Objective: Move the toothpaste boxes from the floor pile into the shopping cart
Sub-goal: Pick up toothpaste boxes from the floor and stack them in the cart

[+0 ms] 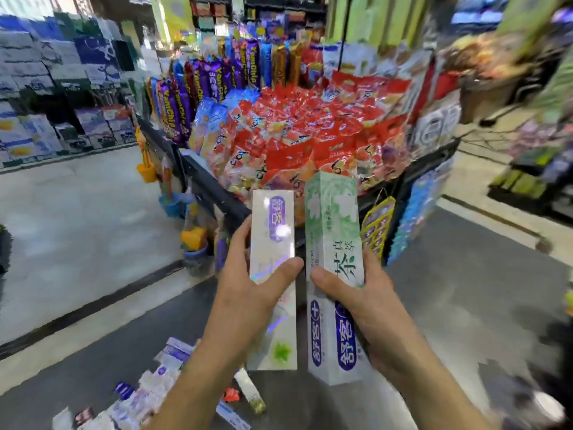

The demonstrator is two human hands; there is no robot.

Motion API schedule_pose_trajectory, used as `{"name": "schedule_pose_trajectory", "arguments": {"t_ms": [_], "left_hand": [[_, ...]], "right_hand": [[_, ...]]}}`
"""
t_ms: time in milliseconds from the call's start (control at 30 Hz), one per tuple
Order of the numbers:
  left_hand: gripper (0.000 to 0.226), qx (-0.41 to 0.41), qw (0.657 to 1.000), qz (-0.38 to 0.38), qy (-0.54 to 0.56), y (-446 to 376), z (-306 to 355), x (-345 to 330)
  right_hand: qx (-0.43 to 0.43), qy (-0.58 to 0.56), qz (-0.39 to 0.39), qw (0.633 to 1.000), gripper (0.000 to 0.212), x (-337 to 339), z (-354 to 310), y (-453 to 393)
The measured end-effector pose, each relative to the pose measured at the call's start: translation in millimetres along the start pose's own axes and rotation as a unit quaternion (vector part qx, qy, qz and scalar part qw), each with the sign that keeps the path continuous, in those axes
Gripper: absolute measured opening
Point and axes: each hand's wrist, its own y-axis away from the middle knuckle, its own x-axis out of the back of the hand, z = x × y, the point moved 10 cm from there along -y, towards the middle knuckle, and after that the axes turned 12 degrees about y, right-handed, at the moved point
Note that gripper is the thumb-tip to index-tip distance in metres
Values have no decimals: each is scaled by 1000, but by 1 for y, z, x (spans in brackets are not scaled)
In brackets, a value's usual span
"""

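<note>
From the head view, the left hand (248, 287) grips a white toothpaste box (273, 274) and the right hand (356, 305) grips a green-patterned toothpaste box (333, 268), both held upright, side by side and nearly touching, in front of a snack display (310, 128), while the floor pile (161, 386) lies below by the left forearm. No shopping cart is plainly identifiable. Each box is pinched only across its lower half, so a quick swing toward the cart could likely tip one loose, or knock the two together.
</note>
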Motion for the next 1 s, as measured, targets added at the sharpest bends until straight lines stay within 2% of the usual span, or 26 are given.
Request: {"name": "schedule_pose_trajectory", "arguments": {"t_ms": [200,367,433,533,600,700,800,1000], "left_hand": [[62,50,985,-156,44,24,-20,-60],[56,78,950,-295,58,71,-37,-134],[58,94,929,-352,57,101,-43,-167],[68,126,892,-432,55,155,-48,-216],[63,131,869,-474,49,194,-51,-245],[57,138,833,-533,40,255,-56,-290],[52,148,795,-588,36,322,-61,-339],[70,157,721,-674,30,467,-70,-425]], "right_hand": [[-25,11,194,981,72,60,23,80],[-48,3,368,928,70,111,37,180],[-55,-7,420,906,69,130,46,225],[-60,-37,491,868,55,153,59,293],[-66,-60,539,838,51,168,72,339],[-67,-93,591,799,53,192,93,402],[-62,-99,631,767,66,215,107,467],[-80,-108,734,666,64,261,148,612]]}}
